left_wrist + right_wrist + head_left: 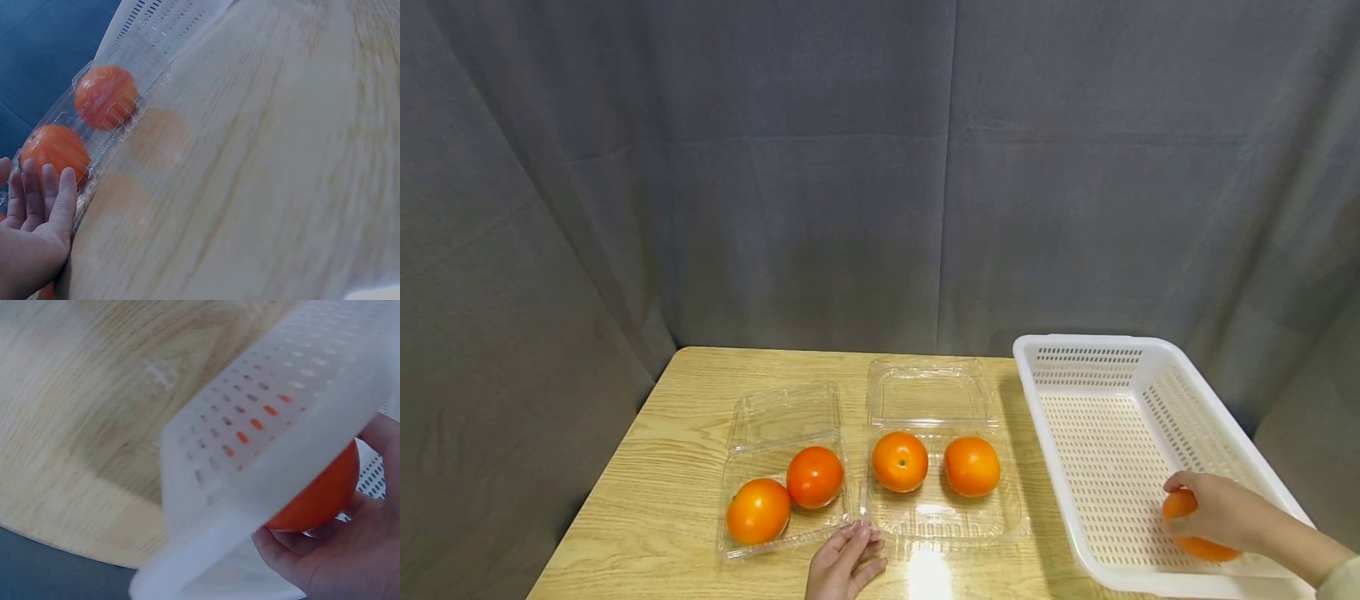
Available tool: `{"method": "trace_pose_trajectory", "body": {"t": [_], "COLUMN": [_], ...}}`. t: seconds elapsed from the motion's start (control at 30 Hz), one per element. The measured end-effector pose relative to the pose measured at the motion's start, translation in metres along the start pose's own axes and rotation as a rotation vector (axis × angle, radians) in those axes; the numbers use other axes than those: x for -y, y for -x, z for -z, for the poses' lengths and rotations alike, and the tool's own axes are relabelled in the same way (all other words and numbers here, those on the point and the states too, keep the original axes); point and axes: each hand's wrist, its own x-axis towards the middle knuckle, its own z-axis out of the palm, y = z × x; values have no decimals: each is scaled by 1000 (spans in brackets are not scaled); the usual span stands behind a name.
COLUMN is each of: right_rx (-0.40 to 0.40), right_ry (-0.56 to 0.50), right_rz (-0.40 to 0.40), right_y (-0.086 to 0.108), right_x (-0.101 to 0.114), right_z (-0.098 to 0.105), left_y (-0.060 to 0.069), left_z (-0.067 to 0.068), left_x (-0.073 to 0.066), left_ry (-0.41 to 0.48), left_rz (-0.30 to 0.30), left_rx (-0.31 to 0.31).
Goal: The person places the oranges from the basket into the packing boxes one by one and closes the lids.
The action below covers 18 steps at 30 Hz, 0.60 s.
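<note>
My left grip [846, 565] lies at the bottom centre of the head view, fingers relaxed and slightly spread, holding nothing. Its tips are by the near corners of two clear boxes; I cannot tell whether they touch the plastic. At lower right, my right grip [1221, 512] reaches from a pale sleeve [1343, 581] into the white basket [1063, 504], thumb and fingers curled round an orange fruit [325, 497] near the basket's close end.

From the head, my hand covers much of that fruit; the right wrist view shows my fingers along its lower edge and orange glinting through the slotted wall. Only the left wrist view shows my left palm, the fingers straight, and fruit reflections [159, 139] on the desk [651, 483].

Farther up the head view's centre, the left box [786, 417] and right box [934, 398] have their lids laid back, two fruits [815, 477] in the left, two more [900, 462] in the right. A grey curtain [805, 183] fills the top.
</note>
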Motion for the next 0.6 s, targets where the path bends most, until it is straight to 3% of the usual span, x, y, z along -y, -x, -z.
{"method": "trace_pose_trajectory", "body": {"t": [0.13,0.4,0.6], "right_rx": [-5,-106,-139], "right_ry": [-18,-7,-36], "right_rz": [-16,-35,-37], "right_y": [-2,-3,-2], "right_x": [10,35,53], "right_z": [7,24,34], "left_y": [0,0,1], "left_z": [0,0,-1], "left_x": [0,0,-1], "left_ry": [0,14,20], "left_rz": [-1,-6,-5], "left_rx": [-4,-1,1]}}
